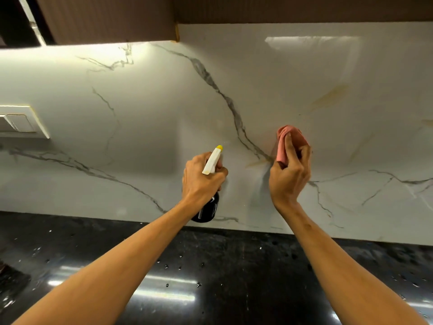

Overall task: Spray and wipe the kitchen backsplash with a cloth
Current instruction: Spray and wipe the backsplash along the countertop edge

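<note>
While both forearms reach out over the glossy black countertop point(210, 266), the left hand point(202, 181) grips a dark spray bottle with a white-and-yellow nozzle point(212, 160), and the right hand point(290, 171) pinches a bunched pink cloth point(284, 143) against the white veined marble backsplash point(152, 109).

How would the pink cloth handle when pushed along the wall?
The pink fabric cloth looks floppy: it bunches in the right hand. Probably light, being thin crumpled fabric. It should slide easily on the glossy marble-pattern backsplash.

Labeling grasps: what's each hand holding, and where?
Left hand grips the spray bottle at its neck. Right hand holds the bunched pink cloth by its lower part.
</note>
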